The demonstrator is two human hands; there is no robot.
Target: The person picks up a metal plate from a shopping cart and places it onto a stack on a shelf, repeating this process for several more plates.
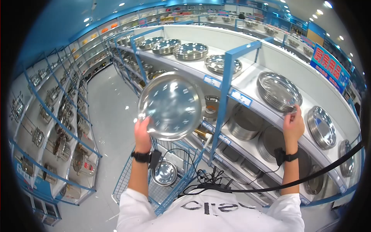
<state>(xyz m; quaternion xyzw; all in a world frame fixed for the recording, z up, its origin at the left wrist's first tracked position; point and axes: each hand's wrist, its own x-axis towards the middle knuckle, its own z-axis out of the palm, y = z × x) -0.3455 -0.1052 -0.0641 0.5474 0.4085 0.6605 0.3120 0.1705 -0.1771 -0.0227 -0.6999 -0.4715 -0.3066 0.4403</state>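
One steel plate point(172, 104) was held above the left hand point(143, 136), pinched at its rim; well apart, a plate stack point(279, 91) was touched by the right hand point(293, 127), grip unclear. Were that one-sided hold loosened, the plate could be dropped.

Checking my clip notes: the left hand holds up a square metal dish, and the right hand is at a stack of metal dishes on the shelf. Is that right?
Not quite: the head view shows that the metal dish in the left hand is round, not square. The rest is right: the right hand is at a stack of metal dishes on the shelf.
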